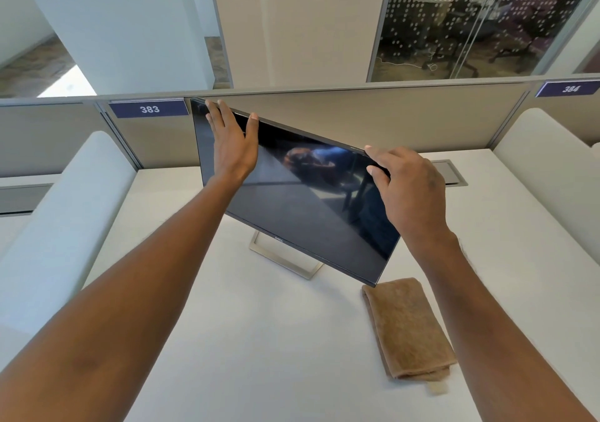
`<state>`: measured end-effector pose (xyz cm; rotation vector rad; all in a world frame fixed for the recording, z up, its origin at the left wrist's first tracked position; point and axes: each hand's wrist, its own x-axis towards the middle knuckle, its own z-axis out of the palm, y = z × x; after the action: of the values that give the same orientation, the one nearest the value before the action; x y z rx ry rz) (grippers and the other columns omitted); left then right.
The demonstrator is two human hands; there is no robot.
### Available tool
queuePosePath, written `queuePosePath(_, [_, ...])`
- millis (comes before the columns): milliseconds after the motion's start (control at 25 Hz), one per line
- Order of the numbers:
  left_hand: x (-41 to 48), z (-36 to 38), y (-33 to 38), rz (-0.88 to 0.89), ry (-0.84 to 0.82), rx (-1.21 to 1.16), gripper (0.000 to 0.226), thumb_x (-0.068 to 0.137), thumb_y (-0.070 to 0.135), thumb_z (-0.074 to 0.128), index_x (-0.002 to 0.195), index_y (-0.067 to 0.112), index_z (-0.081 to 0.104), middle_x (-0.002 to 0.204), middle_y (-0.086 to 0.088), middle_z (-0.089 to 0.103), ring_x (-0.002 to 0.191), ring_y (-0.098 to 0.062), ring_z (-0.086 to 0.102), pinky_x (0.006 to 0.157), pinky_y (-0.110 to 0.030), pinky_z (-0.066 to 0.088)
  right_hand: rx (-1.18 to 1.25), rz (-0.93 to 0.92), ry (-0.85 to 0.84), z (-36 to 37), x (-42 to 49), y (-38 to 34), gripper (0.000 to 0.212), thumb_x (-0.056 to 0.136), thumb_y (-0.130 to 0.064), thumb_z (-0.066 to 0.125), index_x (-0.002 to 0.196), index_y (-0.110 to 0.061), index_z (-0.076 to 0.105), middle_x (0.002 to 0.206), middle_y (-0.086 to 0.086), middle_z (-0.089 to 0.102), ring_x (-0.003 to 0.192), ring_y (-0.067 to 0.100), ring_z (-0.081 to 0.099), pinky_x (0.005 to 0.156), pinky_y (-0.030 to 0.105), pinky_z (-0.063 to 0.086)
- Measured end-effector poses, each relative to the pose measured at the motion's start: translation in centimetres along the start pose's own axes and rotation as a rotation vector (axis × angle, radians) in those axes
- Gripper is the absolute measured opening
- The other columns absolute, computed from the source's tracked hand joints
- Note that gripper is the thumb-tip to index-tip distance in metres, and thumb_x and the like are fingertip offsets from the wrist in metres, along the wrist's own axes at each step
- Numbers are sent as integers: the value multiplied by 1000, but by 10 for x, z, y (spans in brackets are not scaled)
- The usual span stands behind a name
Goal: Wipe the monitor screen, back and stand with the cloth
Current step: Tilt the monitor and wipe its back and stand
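Note:
A black monitor with a dark, reflective screen stands on the white desk, turned at an angle so its right side is nearer to me. Its silver stand shows below the bottom edge. My left hand grips the top edge near the upper left corner, fingers over the back. My right hand holds the top edge near the upper right corner. A folded brown cloth lies on the desk to the right of the monitor's lower corner, apart from both hands.
The white desk is bounded by grey partition panels behind, labelled 383 and 384. White padded dividers flank both sides. A grey cable hatch sits at the back right. A white planter stands beyond the partition.

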<state>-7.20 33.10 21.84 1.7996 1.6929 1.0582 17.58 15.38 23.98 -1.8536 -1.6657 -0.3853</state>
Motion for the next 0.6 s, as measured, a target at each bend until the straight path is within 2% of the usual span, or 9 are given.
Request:
queuePosePath(320, [6, -6, -1, 35, -64, 3, 84, 108, 56, 40, 167, 9, 3, 175, -6, -13, 162, -25, -4, 128, -44, 13, -15, 42, -60, -7, -7, -14, 34, 100, -20, 68, 134, -19, 71, 102, 7, 73, 89, 34, 67, 73, 40, 52])
queuePosePath(480, [11, -10, -1, 69, -94, 7, 82, 109, 52, 42, 167, 7, 8, 175, -8, -9, 162, -25, -1, 129, -41, 11, -103, 71, -126, -18, -14, -28, 30, 103, -23, 65, 132, -23, 70, 101, 6, 70, 86, 31, 66, 65, 31, 39])
queuePosePath(600, [14, -10, -1, 91, -107, 4, 80, 109, 50, 44, 167, 7, 10, 175, -8, -6, 162, -23, 0, 129, -41, 10, -112, 86, -181, -26, -19, -37, 27, 105, -25, 62, 130, -23, 70, 103, 4, 68, 88, 30, 66, 66, 32, 44])
